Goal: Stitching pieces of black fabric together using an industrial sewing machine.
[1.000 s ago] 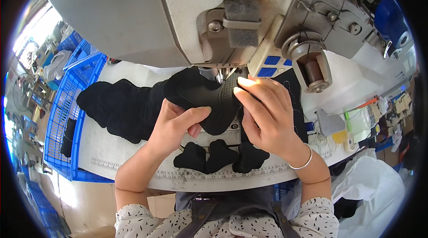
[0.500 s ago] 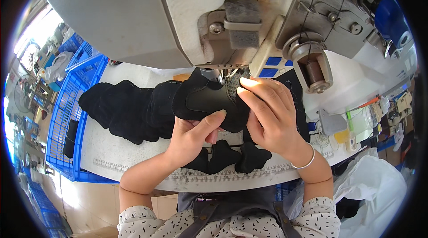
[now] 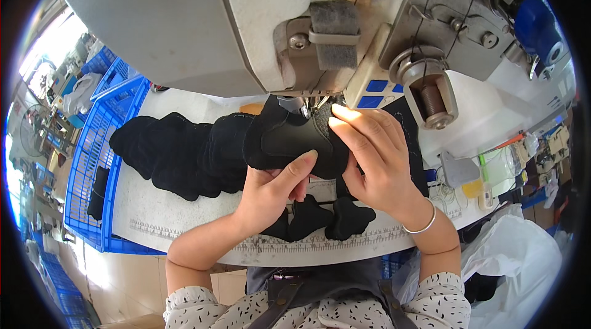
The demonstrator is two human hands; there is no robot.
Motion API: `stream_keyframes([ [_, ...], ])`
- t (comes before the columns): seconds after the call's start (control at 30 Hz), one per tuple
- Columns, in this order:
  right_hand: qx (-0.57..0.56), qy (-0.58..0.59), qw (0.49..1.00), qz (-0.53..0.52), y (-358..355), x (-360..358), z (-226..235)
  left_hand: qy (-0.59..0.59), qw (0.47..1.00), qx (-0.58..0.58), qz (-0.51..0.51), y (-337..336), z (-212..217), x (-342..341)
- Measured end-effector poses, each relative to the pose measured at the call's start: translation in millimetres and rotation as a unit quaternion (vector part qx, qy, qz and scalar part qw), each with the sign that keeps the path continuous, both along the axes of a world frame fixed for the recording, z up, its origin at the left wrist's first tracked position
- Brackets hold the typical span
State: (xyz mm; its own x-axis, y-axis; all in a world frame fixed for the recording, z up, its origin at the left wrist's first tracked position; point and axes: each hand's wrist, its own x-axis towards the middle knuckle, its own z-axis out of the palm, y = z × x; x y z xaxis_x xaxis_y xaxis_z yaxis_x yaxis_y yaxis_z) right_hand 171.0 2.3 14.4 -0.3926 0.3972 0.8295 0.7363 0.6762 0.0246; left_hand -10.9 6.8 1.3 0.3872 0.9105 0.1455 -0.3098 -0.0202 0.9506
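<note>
A black padded piece (image 3: 289,142) with a smooth, leather-like panel lies under the sewing machine's needle area (image 3: 313,102). My left hand (image 3: 268,196) grips its near edge, thumb on top and fingers underneath. At the piece's right side, beside the presser foot, my right hand (image 3: 378,159) pinches the edge with its fingertips; its thumb is partly hidden. A chain of overlapping black pieces (image 3: 178,153) trails leftward over the table. Nearer me, several small black shaped pieces (image 3: 311,218) lie by my left wrist.
The sewing machine head (image 3: 166,27) hangs over the far side of the white table (image 3: 154,206), which has a ruler scale along its near edge. A thread bobbin (image 3: 431,98) sits at the right. Blue crates (image 3: 89,193) stand left; a white plastic bag (image 3: 517,261) is at the lower right.
The padded piece has shifted slightly right and turned a little under the machine. My left hand has moved right with it; my right hand stays almost in place.
</note>
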Motion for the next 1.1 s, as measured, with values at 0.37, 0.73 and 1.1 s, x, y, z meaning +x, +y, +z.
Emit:
stream_keyframes([
  [0.37, -0.018, -0.014, 0.999, -0.025, 3, 0, -2, 0.02, 1.0, 0.005, 0.005, 11, 6, -1],
  [0.73, -0.01, -0.001, 1.0, -0.017, 5, -3, -6, -0.01, 0.996, -0.029, 0.08, 13, 10, -3],
  [1.1, -0.017, 0.031, 0.999, -0.012, -8, 12, 13, 0.196, 0.941, 0.045, 0.272, 47, -4, -99],
])
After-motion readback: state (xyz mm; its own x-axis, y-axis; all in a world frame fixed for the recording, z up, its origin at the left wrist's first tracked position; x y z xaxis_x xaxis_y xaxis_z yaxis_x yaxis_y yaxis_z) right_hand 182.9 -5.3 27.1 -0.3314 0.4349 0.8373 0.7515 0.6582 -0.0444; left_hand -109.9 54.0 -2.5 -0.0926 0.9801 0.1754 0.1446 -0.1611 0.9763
